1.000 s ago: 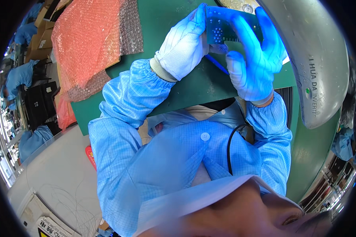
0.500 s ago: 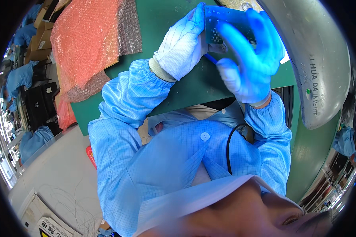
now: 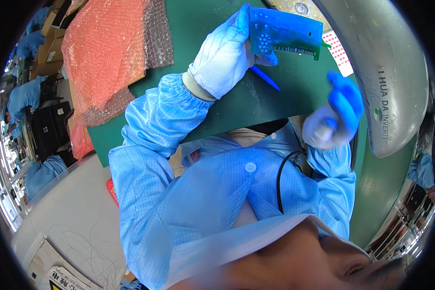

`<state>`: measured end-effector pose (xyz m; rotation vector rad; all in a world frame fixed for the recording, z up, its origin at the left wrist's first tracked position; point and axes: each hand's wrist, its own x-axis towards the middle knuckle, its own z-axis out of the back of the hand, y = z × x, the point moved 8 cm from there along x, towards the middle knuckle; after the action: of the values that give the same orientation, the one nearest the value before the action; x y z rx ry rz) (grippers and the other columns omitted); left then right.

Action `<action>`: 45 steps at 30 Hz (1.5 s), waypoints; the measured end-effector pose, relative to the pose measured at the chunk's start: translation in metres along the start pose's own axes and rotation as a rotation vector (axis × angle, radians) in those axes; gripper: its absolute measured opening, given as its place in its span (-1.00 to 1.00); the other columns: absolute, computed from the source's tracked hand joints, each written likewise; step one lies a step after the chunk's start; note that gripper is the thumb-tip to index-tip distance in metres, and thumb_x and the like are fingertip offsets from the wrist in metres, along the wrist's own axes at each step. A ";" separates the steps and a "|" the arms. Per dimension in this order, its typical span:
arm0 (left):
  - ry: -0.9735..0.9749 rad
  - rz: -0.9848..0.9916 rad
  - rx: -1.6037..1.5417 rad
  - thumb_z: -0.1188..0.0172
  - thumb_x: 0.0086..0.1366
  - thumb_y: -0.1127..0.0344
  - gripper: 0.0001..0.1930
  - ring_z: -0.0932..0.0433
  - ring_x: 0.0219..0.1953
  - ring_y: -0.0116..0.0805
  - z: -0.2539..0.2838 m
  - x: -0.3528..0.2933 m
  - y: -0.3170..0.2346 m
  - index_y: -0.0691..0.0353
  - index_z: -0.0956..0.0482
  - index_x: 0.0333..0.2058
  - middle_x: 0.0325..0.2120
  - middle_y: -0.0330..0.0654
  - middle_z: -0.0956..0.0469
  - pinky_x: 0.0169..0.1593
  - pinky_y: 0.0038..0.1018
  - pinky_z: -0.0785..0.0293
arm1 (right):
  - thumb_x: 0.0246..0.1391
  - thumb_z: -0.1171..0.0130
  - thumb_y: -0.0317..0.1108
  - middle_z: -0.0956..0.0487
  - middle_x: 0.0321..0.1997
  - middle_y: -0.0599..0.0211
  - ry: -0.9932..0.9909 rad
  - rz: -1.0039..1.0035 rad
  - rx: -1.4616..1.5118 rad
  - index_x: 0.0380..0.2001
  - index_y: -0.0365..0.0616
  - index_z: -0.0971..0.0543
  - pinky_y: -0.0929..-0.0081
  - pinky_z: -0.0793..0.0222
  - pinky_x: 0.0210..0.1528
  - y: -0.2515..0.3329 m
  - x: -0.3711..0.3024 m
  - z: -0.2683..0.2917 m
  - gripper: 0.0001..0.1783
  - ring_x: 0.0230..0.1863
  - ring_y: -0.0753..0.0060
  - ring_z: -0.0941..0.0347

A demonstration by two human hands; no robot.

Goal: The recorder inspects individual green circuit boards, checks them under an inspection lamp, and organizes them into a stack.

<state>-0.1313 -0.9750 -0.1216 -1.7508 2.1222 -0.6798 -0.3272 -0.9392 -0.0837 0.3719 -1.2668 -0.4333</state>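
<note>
My left hand (image 3: pixel 221 58), in a white glove with blue fingers, grips a circuit board (image 3: pixel 287 30) by its left edge above the green work mat. Rows of solder points and a strip of pins show along the board's lower side. My right hand (image 3: pixel 334 113), gloved the same way, hangs apart from the board, lower and to the right. It is blurred, its fingers loosely bent and apart, with nothing visible in them. Below the board a blue pen (image 3: pixel 265 78) lies on the green mat (image 3: pixel 217 121).
Red bubble wrap (image 3: pixel 104 53) covers the left part of the table, with clear bubble wrap (image 3: pixel 158 34) beside it. A sheet of red labels (image 3: pixel 337 54) lies at the right. Beside it a big curved grey housing (image 3: pixel 386 82) bounds the space. Co-workers in blue sit far left.
My right hand has drawn back from in front of the board, down and to the right, its fingers bending. The board stays in my left hand, now in full view along with the pen.
</note>
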 end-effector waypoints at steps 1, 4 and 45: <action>-0.036 -0.013 0.023 0.09 0.52 0.02 -0.58 -0.52 0.06 -0.26 0.004 -0.002 0.000 0.14 -0.37 0.18 0.07 -0.16 -0.52 -0.02 -0.24 -0.54 | 0.35 -0.03 -0.05 -0.54 -0.08 -0.17 -0.029 0.050 0.009 -0.08 -0.23 -0.47 0.18 -0.53 -0.17 -0.001 -0.013 0.016 -0.59 -0.17 0.04 -0.56; -0.094 -0.021 0.061 0.09 0.52 0.01 -0.58 -0.52 0.05 -0.26 0.009 -0.005 0.002 0.12 -0.38 0.18 0.08 -0.16 -0.52 -0.10 -0.24 -0.56 | 0.28 -0.05 -0.23 -0.57 -0.31 0.02 0.590 -0.020 0.031 -0.22 -0.21 -0.52 0.19 -0.44 -0.30 0.017 -0.028 0.017 -0.76 -0.30 0.09 -0.53; -0.557 -0.664 1.774 -0.19 0.38 0.36 -0.66 -0.62 -0.26 -0.43 -0.007 -0.195 -0.036 0.32 -0.51 0.09 -0.11 -0.06 -0.62 -0.16 -0.52 -0.56 | -0.16 -0.29 -0.27 -0.66 -0.31 0.24 1.366 -0.402 -0.514 -0.49 -0.10 -0.67 0.05 -0.35 0.19 0.048 -0.264 0.104 -0.84 -0.13 0.16 -0.53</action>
<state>-0.0644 -0.7886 -0.1079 -1.1018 0.0512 -1.3282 -0.4858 -0.7675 -0.2519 0.3609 0.2655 -0.6468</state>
